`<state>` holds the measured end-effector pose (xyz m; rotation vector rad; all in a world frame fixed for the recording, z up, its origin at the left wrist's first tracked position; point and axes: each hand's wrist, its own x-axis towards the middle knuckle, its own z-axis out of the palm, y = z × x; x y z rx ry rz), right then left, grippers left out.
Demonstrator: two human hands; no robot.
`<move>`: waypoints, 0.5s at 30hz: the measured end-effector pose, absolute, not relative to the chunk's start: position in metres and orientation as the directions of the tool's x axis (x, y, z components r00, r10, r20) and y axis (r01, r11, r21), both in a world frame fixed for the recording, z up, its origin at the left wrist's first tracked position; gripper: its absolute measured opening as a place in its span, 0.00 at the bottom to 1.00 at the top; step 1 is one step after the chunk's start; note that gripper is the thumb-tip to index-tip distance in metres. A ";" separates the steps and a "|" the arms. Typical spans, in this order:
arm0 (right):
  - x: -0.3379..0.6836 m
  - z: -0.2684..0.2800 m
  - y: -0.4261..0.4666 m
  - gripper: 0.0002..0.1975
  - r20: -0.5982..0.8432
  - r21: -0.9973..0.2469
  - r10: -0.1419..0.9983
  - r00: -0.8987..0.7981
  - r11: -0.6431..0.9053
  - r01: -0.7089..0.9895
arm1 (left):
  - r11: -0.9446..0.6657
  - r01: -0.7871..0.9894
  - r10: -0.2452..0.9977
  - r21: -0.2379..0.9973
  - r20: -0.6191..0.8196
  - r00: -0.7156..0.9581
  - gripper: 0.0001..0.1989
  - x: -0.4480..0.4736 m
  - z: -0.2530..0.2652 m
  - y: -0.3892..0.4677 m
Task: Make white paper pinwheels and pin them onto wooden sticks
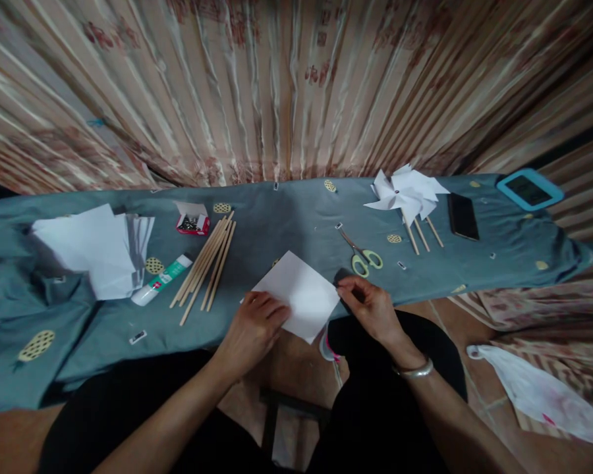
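A square sheet of white paper [306, 293] lies turned cornerwise at the table's front edge, its near corner jutting past the edge. My left hand [259, 322] is closed at its left corner, fingers curled over the sheet. At the opposite corner my right hand [368, 306] pinches the paper between thumb and forefinger. Beyond the right hand lie scissors [360, 255] with pale green handles. To the left of the sheet rests a bundle of wooden sticks [205, 266], with a glue stick [162, 280] beside it.
White paper pinwheels [408, 191] on sticks lie at the back right, near a phone [463, 216] and a blue-framed display [530, 189]. On the left are loose paper sheets [91, 247] and a small red box [192, 220] of metal pins. A curtain [277, 85] hangs behind the table.
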<state>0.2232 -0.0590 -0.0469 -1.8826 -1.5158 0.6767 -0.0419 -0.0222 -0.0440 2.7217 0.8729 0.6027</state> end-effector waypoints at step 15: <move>0.183 -0.031 -0.038 0.11 0.019 -0.729 0.997 -0.080 0.069 0.681 | -0.510 0.515 0.832 0.689 0.244 0.497 0.17 -0.053 -0.062 -0.010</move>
